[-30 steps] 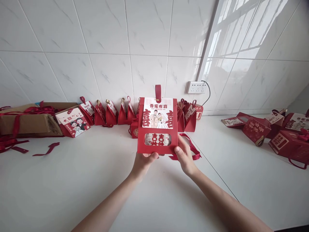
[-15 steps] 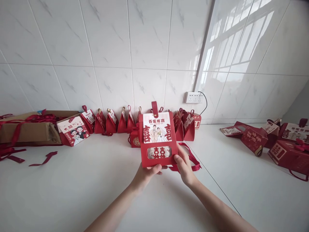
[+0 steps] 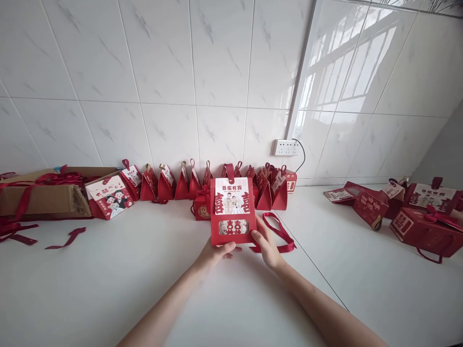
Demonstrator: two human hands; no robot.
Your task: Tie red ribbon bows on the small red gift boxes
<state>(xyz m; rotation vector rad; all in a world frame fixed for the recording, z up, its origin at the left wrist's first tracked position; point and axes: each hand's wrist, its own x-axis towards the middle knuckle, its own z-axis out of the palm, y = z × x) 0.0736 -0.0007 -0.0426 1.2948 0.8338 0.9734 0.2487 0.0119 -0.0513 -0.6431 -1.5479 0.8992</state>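
A red gift box (image 3: 232, 211) with a white picture panel, a small window and a ribbon loop on top stands upright just above the white counter (image 3: 108, 284). My left hand (image 3: 216, 251) grips its bottom left corner from below, thumb on the front. My right hand (image 3: 265, 243) clasps its lower right edge. A loose red ribbon (image 3: 277, 231) lies on the counter behind my right hand.
A row of small red pouches (image 3: 173, 182) lines the tiled wall, with a picture box (image 3: 108, 195) and a brown carton (image 3: 39, 193) with ribbons at the left. More red boxes (image 3: 415, 217) lie at the right. A wall socket (image 3: 285, 147) sits above the counter.
Both hands have carried the red gift box down and away from me, toward the counter and the row of pouches. The grip has stayed the same.
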